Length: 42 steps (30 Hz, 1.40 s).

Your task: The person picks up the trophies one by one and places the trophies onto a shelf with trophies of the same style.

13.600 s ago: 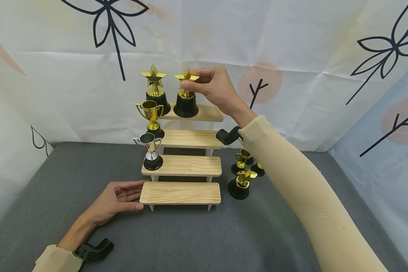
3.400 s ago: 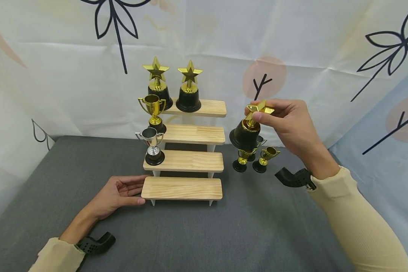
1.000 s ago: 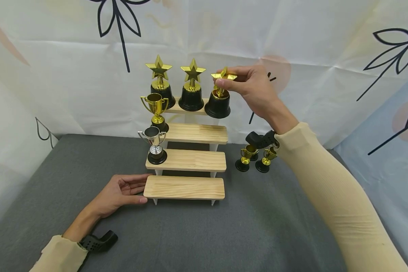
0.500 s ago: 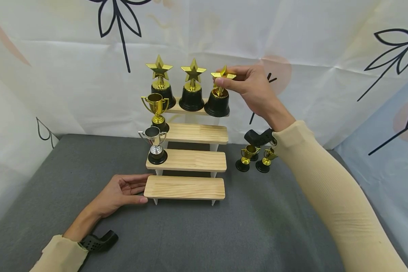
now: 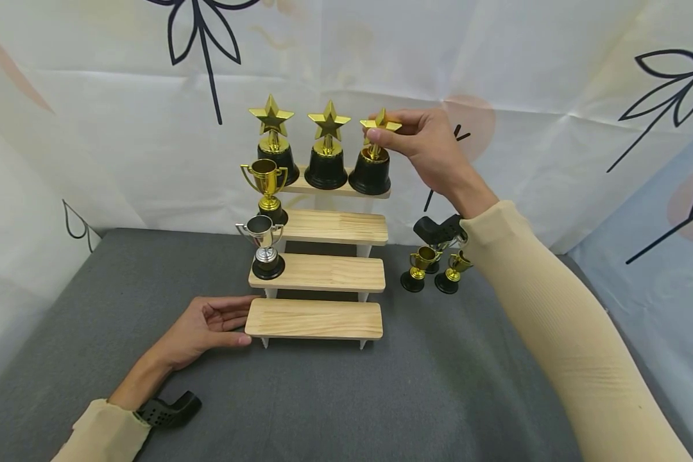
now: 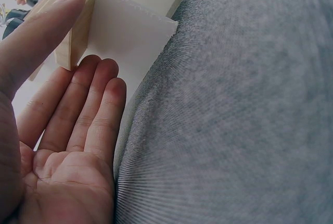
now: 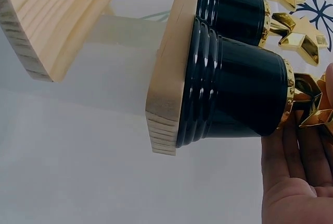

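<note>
My right hand (image 5: 430,144) pinches the gold star of a star trophy (image 5: 371,172) at the right end of the top shelf. In the right wrist view that trophy's black base (image 7: 244,88) sits on the wooden shelf (image 7: 169,73). Two more star trophies, one in the middle (image 5: 326,167) and one at the left (image 5: 276,154), stand beside it. My left hand (image 5: 199,330) rests at the left end of the lowest shelf (image 5: 314,319), fingers straight. In the left wrist view its fingers (image 6: 104,114) lie by the white side support (image 6: 127,36), with the thumb near the board.
A gold cup (image 5: 265,179) and a silver cup (image 5: 264,240) stand at the left ends of the second and third shelves. Right of the stand, two small gold cups (image 5: 418,266) and a partly hidden silver cup (image 5: 439,247) stand on the grey cloth (image 5: 323,404).
Since 3.4 s ago, my right hand has carried the third star trophy from the right side to the top shelf. Over the last second it has settled slightly lower and straighter. My left hand stays put.
</note>
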{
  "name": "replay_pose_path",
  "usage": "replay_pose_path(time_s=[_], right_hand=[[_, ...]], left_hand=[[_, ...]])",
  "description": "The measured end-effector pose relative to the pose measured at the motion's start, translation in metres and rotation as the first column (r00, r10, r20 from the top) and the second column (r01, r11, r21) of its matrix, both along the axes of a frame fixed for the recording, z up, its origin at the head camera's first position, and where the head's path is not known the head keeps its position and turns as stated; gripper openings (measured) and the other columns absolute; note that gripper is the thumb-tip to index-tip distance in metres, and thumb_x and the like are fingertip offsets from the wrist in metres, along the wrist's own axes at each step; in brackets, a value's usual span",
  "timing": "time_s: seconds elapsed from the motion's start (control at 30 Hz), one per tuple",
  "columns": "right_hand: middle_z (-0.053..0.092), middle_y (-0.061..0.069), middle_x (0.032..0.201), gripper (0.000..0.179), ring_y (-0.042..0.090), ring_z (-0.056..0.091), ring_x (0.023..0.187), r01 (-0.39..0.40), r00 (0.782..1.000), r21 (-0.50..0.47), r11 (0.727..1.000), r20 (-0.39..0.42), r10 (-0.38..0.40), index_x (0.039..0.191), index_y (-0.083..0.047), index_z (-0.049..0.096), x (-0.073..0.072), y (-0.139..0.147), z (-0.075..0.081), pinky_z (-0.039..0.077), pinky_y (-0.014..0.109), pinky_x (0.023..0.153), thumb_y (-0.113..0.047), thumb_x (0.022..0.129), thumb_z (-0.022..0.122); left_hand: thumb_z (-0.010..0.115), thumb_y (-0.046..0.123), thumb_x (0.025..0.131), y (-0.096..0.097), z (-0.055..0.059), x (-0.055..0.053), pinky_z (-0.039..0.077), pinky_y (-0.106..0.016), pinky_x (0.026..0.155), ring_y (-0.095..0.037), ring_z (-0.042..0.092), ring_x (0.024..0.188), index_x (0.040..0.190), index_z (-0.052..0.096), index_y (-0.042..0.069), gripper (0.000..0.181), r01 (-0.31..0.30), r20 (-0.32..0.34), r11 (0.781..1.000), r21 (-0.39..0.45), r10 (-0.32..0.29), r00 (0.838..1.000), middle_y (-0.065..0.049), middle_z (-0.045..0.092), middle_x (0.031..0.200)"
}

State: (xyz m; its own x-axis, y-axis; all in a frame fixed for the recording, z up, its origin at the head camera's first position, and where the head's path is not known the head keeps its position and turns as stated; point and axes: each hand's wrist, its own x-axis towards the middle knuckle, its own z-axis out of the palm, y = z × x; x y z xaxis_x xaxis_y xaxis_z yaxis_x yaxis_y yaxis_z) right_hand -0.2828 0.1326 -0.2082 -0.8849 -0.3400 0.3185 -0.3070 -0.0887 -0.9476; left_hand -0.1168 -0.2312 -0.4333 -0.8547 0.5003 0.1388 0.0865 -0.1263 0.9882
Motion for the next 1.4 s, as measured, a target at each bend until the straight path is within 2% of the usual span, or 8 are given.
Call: replay_pose_path(time_s=[0.27, 0.57, 0.93, 1.07, 1.23, 1.4], right_hand=[[0.074, 0.012, 0.101, 0.018, 0.019, 0.071, 0.093, 0.012, 1.0, -0.008, 1.0, 0.005, -0.012, 0.108, 0.006, 0.075, -0.002, 0.0, 0.0, 0.058, 0.03, 0.095, 0.008, 0.09, 0.071], [0.074, 0.011, 0.103, 0.029, 0.018, 0.07, 0.092, 0.03, 0.999, -0.011, 0.999, 0.011, -0.03, 0.118, 0.012, 0.069, -0.003, -0.001, 0.001, 0.058, 0.028, 0.092, 0.009, 0.089, 0.072], [0.074, 0.013, 0.103, 0.033, 0.02, 0.072, 0.091, 0.006, 1.0, -0.035, 0.999, 0.004, -0.006, 0.119, 0.013, 0.068, -0.003, 0.001, -0.001, 0.06, 0.029, 0.089, 0.012, 0.086, 0.073], [0.075, 0.012, 0.099, 0.032, 0.021, 0.072, 0.091, 0.01, 1.0, -0.045, 0.999, 0.015, -0.01, 0.118, 0.011, 0.069, -0.002, 0.005, -0.001, 0.059, 0.031, 0.092, 0.012, 0.087, 0.073], [0.076, 0.01, 0.104, 0.033, 0.021, 0.072, 0.096, 0.028, 0.999, -0.05, 0.998, 0.033, -0.026, 0.119, 0.006, 0.072, 0.001, 0.013, -0.002, 0.057, 0.033, 0.098, 0.013, 0.087, 0.072], [0.075, 0.012, 0.108, 0.038, 0.021, 0.072, 0.1, 0.048, 0.998, -0.067, 0.997, 0.048, -0.045, 0.125, 0.009, 0.067, 0.005, 0.021, -0.005, 0.055, 0.033, 0.102, 0.014, 0.087, 0.072]], left_hand=[[0.074, -0.016, 0.082, 0.0, 0.001, 0.0, 0.054, -0.034, 0.102, -0.017, 0.062, 0.122, 0.14, 0.037, -0.026, 0.07, -0.013, 0.007, 1.0, -0.017, 0.014, 1.0, -0.005, 0.063, 0.137], [0.075, -0.015, 0.082, 0.0, 0.002, 0.0, 0.054, -0.034, 0.101, -0.017, 0.063, 0.122, 0.14, 0.037, -0.026, 0.071, -0.025, 0.008, 0.999, -0.035, 0.025, 1.0, -0.012, 0.061, 0.138], [0.075, -0.015, 0.082, 0.001, 0.001, 0.0, 0.054, -0.034, 0.102, -0.018, 0.062, 0.123, 0.141, 0.036, -0.026, 0.071, -0.014, 0.008, 1.0, -0.02, 0.014, 1.0, -0.011, 0.061, 0.139], [0.074, -0.015, 0.082, 0.001, 0.001, 0.0, 0.054, -0.034, 0.101, -0.018, 0.062, 0.123, 0.141, 0.036, -0.026, 0.07, -0.014, 0.006, 1.0, -0.019, 0.014, 1.0, -0.012, 0.061, 0.139], [0.074, -0.016, 0.082, 0.001, 0.001, 0.0, 0.054, -0.034, 0.102, -0.018, 0.062, 0.123, 0.141, 0.036, -0.026, 0.07, -0.014, 0.005, 1.0, -0.016, 0.015, 1.0, -0.01, 0.061, 0.139], [0.074, -0.016, 0.082, 0.001, 0.001, 0.0, 0.054, -0.033, 0.102, -0.018, 0.062, 0.123, 0.14, 0.036, -0.026, 0.07, -0.017, 0.008, 1.0, -0.018, 0.017, 1.0, -0.01, 0.061, 0.139]])
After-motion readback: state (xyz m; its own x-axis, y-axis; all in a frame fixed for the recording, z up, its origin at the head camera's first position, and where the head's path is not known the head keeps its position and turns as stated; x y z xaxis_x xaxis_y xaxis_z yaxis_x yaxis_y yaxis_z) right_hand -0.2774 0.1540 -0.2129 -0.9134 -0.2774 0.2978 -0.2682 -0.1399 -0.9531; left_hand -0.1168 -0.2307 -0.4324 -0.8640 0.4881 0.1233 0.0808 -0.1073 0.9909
